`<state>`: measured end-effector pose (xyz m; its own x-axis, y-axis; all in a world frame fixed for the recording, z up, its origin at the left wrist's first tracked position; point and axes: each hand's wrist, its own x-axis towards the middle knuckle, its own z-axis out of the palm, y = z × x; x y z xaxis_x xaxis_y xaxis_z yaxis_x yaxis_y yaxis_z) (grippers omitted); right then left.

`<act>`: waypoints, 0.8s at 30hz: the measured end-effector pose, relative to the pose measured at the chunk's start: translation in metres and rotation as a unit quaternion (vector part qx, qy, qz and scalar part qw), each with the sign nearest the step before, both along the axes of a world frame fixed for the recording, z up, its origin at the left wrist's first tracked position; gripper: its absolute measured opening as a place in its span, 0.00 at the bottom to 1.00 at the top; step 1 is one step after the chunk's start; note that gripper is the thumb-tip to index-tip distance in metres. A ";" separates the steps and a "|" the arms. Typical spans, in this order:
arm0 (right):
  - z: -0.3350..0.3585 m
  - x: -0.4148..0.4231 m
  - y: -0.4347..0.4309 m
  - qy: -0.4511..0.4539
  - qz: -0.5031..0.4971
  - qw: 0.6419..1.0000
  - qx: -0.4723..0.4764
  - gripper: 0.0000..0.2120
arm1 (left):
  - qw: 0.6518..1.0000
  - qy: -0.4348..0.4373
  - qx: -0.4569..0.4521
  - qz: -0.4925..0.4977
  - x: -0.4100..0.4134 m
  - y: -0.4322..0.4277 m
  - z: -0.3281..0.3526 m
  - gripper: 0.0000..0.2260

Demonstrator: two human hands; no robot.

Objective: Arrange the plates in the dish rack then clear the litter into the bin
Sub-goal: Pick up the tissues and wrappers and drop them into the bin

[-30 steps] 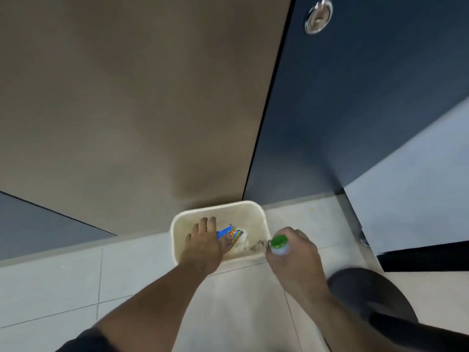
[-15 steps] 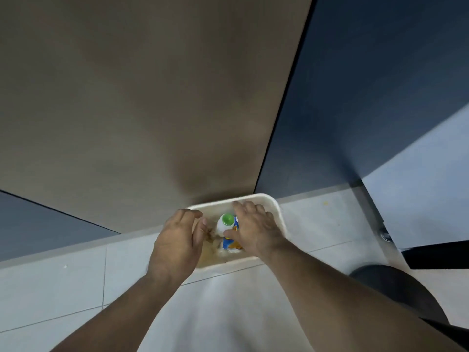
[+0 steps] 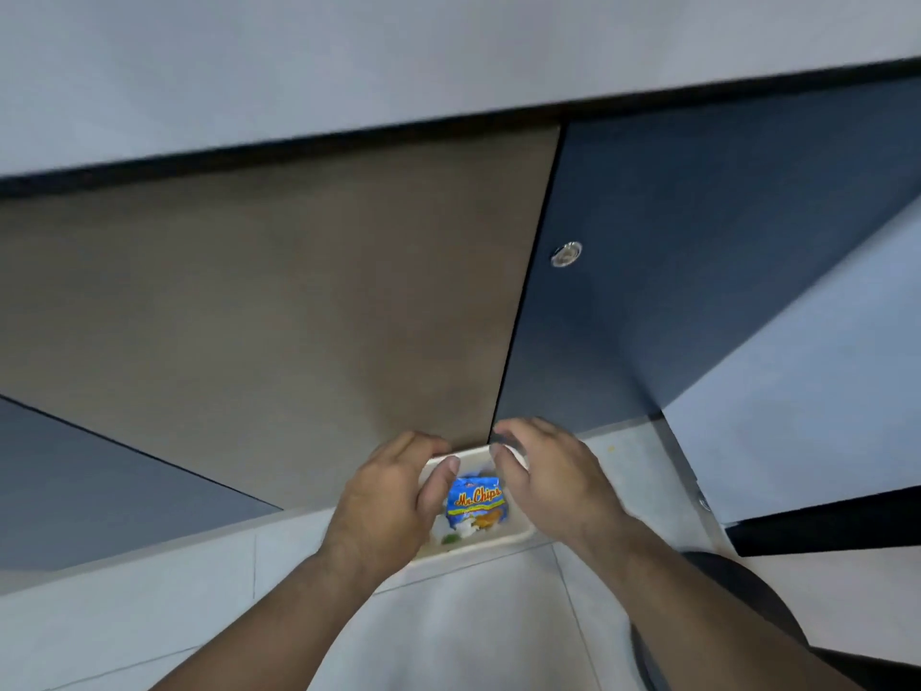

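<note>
A cream plastic bin (image 3: 519, 535) stands on the tiled floor against the cabinet base. Inside it lie a blue chips packet (image 3: 476, 501) and a white bottle with a green cap (image 3: 451, 539), mostly covered by the packet. My left hand (image 3: 393, 496) hovers over the bin's left side, fingers loosely curled, thumb near the rim, holding nothing. Over the bin's right side is my right hand (image 3: 548, 476), also holding nothing, its fingertips blurred. No plates or dish rack are in view.
A brown cabinet panel (image 3: 279, 311) and a dark blue door (image 3: 697, 251) with a round metal knob (image 3: 566, 253) rise behind the bin. A countertop edge (image 3: 349, 67) runs above. A dark round stool (image 3: 737, 605) stands at the lower right on the light floor tiles (image 3: 149, 600).
My right hand dropped the green-capped bottle into the bin and drew back. Both hands now sit above the rim, holding nothing. The view has tilted up, showing the countertop.
</note>
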<state>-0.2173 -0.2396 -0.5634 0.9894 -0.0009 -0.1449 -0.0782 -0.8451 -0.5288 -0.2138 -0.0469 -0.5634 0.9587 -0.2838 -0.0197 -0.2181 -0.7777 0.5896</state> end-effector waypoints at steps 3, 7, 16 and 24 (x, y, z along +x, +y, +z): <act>0.082 -0.014 -0.004 -0.049 -0.017 0.998 0.041 0.13 | 0.999 -0.028 -0.010 -0.014 -0.006 -0.003 0.079 0.18; 0.185 -0.024 -0.017 -0.102 -0.011 0.993 0.056 0.13 | 0.998 -0.054 -0.025 -0.022 -0.011 -0.014 0.176 0.18; 0.374 -0.022 -0.078 -0.173 -0.013 0.983 0.063 0.15 | 0.984 -0.168 -0.058 -0.023 0.005 -0.067 0.365 0.18; 0.456 -0.001 -0.125 -0.196 -0.042 0.979 0.036 0.12 | 0.973 -0.210 -0.095 -0.003 0.019 -0.101 0.442 0.15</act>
<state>-0.2182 -0.3649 -0.1074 0.9661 -0.0876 0.2429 0.0755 -0.8038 -0.5901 -0.1951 -0.1475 -0.1211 0.8687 -0.2502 0.4275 -0.4758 -0.6614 0.5797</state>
